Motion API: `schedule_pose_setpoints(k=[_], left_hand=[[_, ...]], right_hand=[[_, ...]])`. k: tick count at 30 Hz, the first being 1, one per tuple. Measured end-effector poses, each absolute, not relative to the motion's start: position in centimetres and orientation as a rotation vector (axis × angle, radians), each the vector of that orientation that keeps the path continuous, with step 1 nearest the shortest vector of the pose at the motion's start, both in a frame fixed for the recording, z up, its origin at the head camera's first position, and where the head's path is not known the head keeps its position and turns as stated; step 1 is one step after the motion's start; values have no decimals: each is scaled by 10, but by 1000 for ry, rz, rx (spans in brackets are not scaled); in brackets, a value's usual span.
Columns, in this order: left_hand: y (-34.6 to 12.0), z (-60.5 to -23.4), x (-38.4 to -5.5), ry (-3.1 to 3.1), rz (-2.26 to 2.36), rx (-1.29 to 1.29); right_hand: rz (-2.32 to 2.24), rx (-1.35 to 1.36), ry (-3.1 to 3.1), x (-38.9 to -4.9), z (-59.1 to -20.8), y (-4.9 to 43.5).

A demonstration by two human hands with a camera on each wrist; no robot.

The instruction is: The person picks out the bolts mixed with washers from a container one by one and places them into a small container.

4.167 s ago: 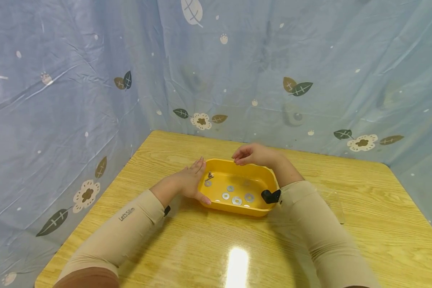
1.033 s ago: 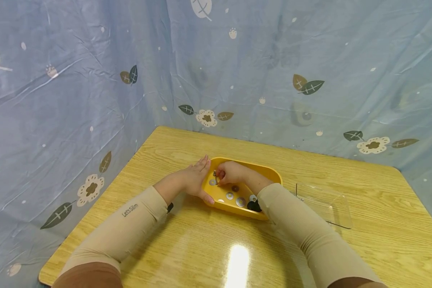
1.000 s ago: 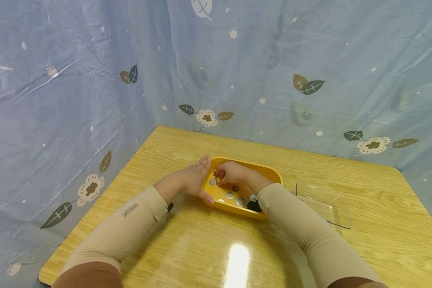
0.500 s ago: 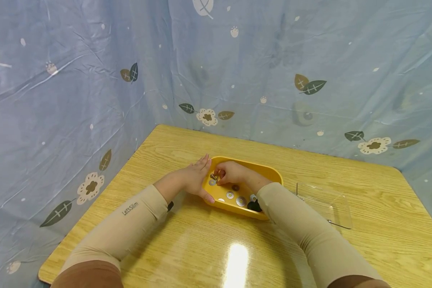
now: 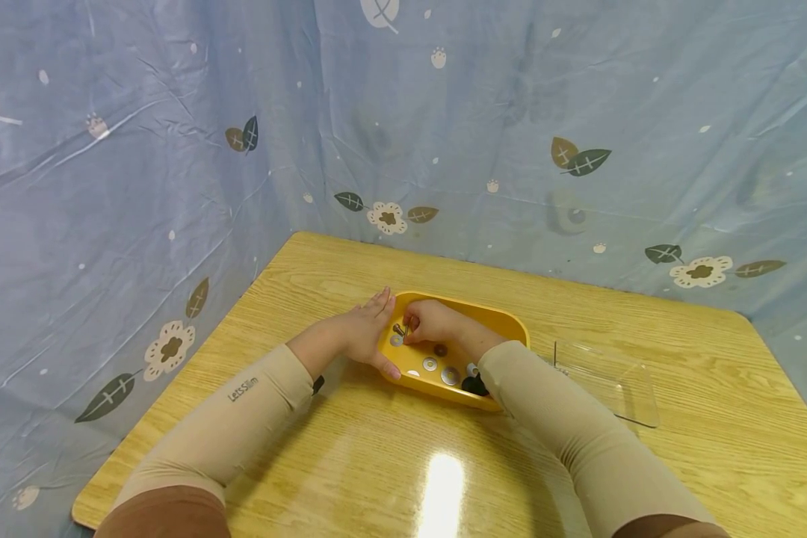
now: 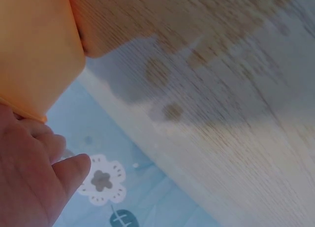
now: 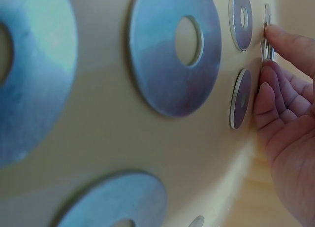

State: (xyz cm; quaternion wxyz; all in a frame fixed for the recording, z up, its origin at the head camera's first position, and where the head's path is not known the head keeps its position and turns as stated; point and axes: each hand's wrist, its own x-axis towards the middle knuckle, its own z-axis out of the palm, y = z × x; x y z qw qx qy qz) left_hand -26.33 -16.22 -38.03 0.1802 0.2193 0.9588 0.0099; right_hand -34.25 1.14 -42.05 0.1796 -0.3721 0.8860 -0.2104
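A yellow plastic bin (image 5: 506, 323) stands on the table, with several flat metal washers (image 7: 152, 54) of different sizes lying on its floor. My left hand (image 5: 359, 338) rests against the bin's left end, fingers straight along the far corner and thumb over the front rim. Inside the bin, my right hand (image 5: 436, 323) pinches a small metal screw (image 5: 406, 329) between thumb and forefinger at the left end. Another screw (image 5: 397, 329) lies just left of those fingertips, beside a washer. In the right wrist view the pinched screw is mostly hidden by the fingers.
A clear plastic tray (image 5: 639, 396) sits right of the bin, partly behind the right sleeve. The black wrist camera (image 5: 474, 385) hangs over the bin's right end. A blue patterned curtain (image 5: 457, 149) closes off the back and left of the wooden table (image 5: 350, 463).
From above the far rim, my right hand has come down into the bin's left end and taken a screw. Lately the other screw has tipped from near upright to lying. The left hand stays.
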Motion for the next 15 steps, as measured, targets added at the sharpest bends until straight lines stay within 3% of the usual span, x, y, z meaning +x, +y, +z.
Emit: schedule_pose_setpoints(k=[15], left_hand=[[-161, -380, -264, 2694, 41, 612]], right_hand=[[-591, -1136, 2425, -349, -421, 17]])
